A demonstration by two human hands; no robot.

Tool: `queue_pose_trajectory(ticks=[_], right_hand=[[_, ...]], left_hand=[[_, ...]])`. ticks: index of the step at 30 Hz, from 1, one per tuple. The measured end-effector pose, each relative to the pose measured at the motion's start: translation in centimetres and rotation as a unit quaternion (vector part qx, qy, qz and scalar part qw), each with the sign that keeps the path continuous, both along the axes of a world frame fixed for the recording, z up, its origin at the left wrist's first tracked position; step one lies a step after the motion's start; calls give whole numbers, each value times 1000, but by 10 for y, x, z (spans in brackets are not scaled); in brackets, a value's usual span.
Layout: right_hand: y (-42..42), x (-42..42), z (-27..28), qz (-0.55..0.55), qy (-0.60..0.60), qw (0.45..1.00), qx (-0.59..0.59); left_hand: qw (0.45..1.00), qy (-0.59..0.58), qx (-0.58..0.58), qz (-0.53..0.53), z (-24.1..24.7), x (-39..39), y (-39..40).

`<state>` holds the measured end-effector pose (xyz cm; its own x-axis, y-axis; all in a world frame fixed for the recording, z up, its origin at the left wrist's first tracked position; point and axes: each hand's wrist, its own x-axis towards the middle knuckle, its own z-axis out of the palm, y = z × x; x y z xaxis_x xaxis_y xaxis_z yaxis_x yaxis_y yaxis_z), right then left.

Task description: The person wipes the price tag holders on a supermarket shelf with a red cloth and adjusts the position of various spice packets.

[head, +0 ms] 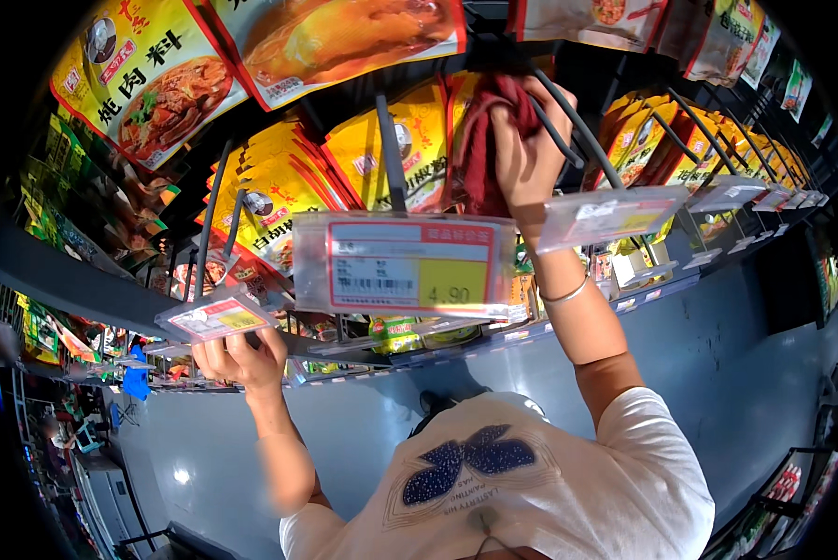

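My right hand (534, 143) reaches in between the display hooks, its fingers closed on a bunched dark red cloth (485, 150). The cloth lies against yellow seasoning pouches (398, 143) hanging behind a metal hook (391, 154). Lower on the left, my left hand (244, 360) is at the lower edge of a clear plastic price tag holder (216, 315). Its fingertips are partly hidden behind that holder, so its grip does not show. Between my hands hangs a larger price tag (408, 266) with a red border and writing.
Large seasoning pouches (349, 42) hang overhead. More yellow pouches (643, 140) and long hooks (702, 126) stick out on the right, with tag holders (727, 192) at their tips. Lower shelves (461, 343) carry packets. Beneath is a grey floor (671, 336); another rack (776, 497) stands at lower right.
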<state>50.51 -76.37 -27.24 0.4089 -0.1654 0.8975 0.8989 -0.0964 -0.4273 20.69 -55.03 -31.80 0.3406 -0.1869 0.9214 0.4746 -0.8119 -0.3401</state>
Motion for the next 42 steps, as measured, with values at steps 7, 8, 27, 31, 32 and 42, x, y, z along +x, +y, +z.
queue_pose_trajectory(ticks=[7, 8, 27, 31, 32, 42], right_hand=[[34, 139, 9, 47, -33, 986, -159], [52, 161, 5, 49, -21, 987, -154], [-21, 23, 1, 123, -76, 977, -156], [-73, -23, 8, 160, -62, 966, -196], [-79, -25, 2, 99, -72, 973, -197], [9, 60, 4, -71, -99, 976, -181]], left_hand=[[1000, -10, 7, -3, -3, 7, 2], [1000, -23, -2, -19, -2, 11, -1], [999, 1, -8, 31, -1, 1, 1], [1000, -13, -6, 23, -2, 3, 2], [1000, -9, -5, 26, 0, 5, 0], [1000, -1, -16, 21, -1, 0, 0]])
